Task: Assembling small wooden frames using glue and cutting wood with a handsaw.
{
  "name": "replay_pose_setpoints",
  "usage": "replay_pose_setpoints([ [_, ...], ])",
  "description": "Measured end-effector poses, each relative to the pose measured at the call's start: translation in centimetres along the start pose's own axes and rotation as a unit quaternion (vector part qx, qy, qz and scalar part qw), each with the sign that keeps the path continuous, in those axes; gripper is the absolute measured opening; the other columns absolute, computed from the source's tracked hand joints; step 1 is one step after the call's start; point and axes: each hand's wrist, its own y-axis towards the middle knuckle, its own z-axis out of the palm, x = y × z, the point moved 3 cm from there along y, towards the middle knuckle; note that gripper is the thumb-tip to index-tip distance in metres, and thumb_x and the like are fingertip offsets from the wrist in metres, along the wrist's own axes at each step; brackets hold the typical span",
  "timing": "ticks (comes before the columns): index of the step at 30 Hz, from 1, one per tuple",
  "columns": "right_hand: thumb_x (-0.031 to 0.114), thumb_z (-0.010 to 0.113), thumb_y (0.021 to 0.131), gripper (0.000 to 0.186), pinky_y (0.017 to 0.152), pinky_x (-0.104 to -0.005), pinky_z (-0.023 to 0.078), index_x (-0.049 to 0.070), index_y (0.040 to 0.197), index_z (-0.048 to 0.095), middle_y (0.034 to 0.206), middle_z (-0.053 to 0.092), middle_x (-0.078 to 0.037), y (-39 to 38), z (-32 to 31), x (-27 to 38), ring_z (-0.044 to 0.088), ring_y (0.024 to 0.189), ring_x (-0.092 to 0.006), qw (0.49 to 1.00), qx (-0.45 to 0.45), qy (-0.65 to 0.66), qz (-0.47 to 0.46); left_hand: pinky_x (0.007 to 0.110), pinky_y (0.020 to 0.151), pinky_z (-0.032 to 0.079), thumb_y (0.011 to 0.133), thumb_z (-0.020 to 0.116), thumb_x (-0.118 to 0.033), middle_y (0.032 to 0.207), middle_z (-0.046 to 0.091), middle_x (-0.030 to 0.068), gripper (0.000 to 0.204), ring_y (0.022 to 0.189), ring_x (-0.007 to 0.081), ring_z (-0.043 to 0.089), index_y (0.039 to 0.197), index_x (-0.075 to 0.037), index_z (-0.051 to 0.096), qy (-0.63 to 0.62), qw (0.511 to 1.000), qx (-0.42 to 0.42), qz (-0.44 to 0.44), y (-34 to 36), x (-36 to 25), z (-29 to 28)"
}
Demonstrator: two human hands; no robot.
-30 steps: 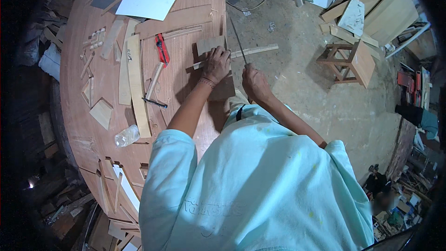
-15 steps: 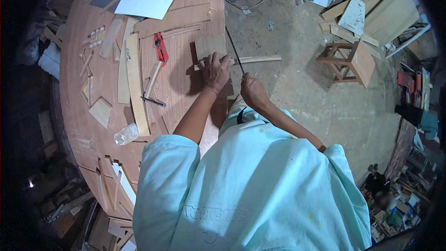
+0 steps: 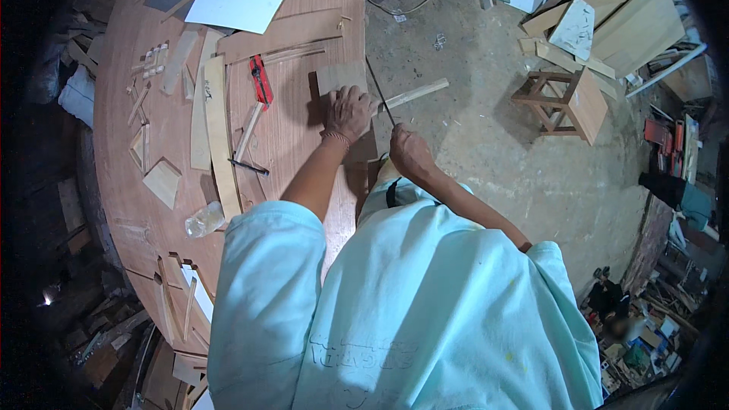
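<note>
My left hand (image 3: 351, 115) presses down at the right edge of the workbench, fingers bent over a narrow wooden strip (image 3: 422, 91) and a flat wooden board (image 3: 340, 76). The strip's outer part juts past the bench edge over the floor, slanting away to the far right. Closed around the near end of a hand saw is my right hand (image 3: 412, 152), just off the bench edge. The saw (image 3: 377, 85), seen edge-on as a thin dark line, crosses the strip close to my left fingertips. My left hand hides the strip's inner part.
On the workbench (image 3: 292, 133) lie a red-and-black tool (image 3: 261, 82), long wood strips, a clear plastic bottle (image 3: 205, 219), small wood pieces and white panels (image 3: 241, 1). A wooden stool (image 3: 566, 105) lies tipped on the floor to the right. Boards (image 3: 638, 23) lean at the far right.
The strip's outer part has swung from nearly level across the view to a slant, its free end farther away. The saw has shifted slightly, and both hands stay near the same places.
</note>
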Motion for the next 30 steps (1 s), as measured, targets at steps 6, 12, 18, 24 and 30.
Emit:
replay_pose_setpoints([
  [6,0.008,0.043,0.068,0.013,0.048,-0.041,0.043,-0.003,0.076,0.044,0.059,0.051,-0.02,0.0,0.1,-0.1,0.053,0.054,-0.0344,0.998,0.018,-0.059,-0.016,0.042,0.076,0.026,0.075,0.044,-0.032,0.087,0.044,0.0091,0.026,0.088,0.0238,0.039,0.081,-0.008,0.051,0.01,0.988,-0.074,-0.133,-0.3,-0.1,0.3],
  [12,0.009,0.043,0.07,0.018,0.048,-0.0389,0.043,-0.005,0.082,0.044,0.061,0.051,-0.018,-0.4,-0.8,0.2,0.053,0.053,-0.0307,0.998,0.026,-0.065,0.003,0.045,0.081,0.023,0.071,0.047,-0.036,0.091,0.041,0.0112,0.036,0.093,0.0265,0.037,0.09,-0.006,0.045,0.026,0.984,-0.101,-0.146,-0.2,-0.3,-0.1],
  [18,0.009,0.039,0.073,0.016,0.046,-0.0392,0.042,-0.005,0.079,0.045,0.061,0.052,-0.018,-0.6,-1.9,1.8,0.053,0.054,-0.0317,0.988,-0.039,-0.118,-0.087,0.047,0.085,0.018,0.069,0.049,-0.035,0.103,0.036,0.0134,0.046,0.102,0.0282,0.031,0.103,-0.006,0.041,0.007,0.986,-0.118,-0.116,-0.2,-0.3,-0.3],
  [24,0.011,0.034,0.078,0.022,0.047,-0.0392,0.042,-0.006,0.08,0.047,0.057,0.052,-0.018,0.3,-2.5,2.1,0.053,0.053,-0.0319,0.995,0.07,-0.063,0.044,0.047,0.086,0.019,0.069,0.048,-0.035,0.104,0.035,0.0137,0.048,0.103,0.0286,0.03,0.106,-0.006,0.04,0.025,0.987,-0.102,-0.123,-0.2,-0.2,0.0],
  [30,0.016,0.029,0.081,0.029,0.052,-0.0411,0.044,-0.004,0.074,0.049,0.06,0.053,-0.021,0.5,-2.6,1.7,0.054,0.059,-0.0346,0.989,0.088,-0.019,0.113,0.047,0.086,0.019,0.071,0.046,-0.038,0.106,0.035,0.013,0.049,0.104,0.0284,0.03,0.107,-0.006,0.041,0.03,0.987,-0.104,-0.119,0.0,-0.5,-0.3],
])
